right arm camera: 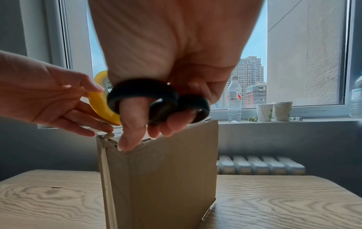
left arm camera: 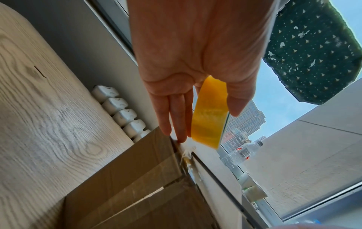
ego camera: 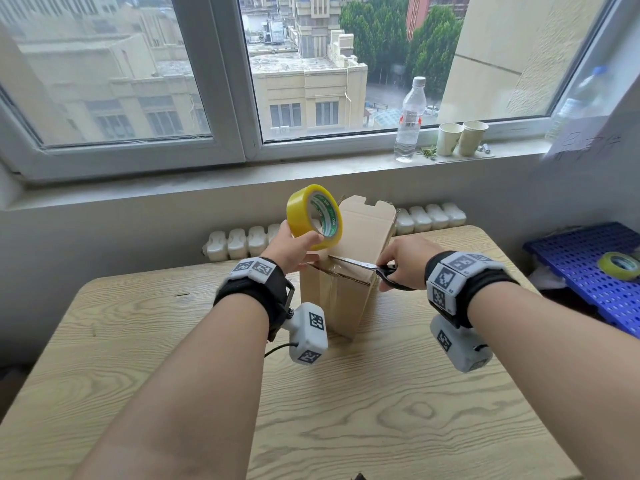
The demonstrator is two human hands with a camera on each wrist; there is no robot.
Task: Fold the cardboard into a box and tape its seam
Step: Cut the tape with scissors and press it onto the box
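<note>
A brown cardboard box (ego camera: 341, 299) stands upright on the wooden table (ego camera: 173, 358), its far flap raised. My left hand (ego camera: 294, 247) holds a yellow tape roll (ego camera: 313, 216) above the box's top left corner, thumb on the roll's outer face. The roll (left arm camera: 208, 114) sits between thumb and fingers in the left wrist view, fingertips near the box edge (left arm camera: 176, 144). My right hand (ego camera: 403, 261) grips black-handled scissors (ego camera: 367, 266), blades lying across the box top toward the tape. The right wrist view shows fingers through the scissor handles (right arm camera: 156, 100) above the box (right arm camera: 160, 178).
On the windowsill stand a water bottle (ego camera: 410, 119) and two paper cups (ego camera: 462, 138). A blue perforated crate (ego camera: 585, 268) at the right carries another tape roll (ego camera: 620, 265). A white radiator (ego camera: 239, 242) runs behind the table.
</note>
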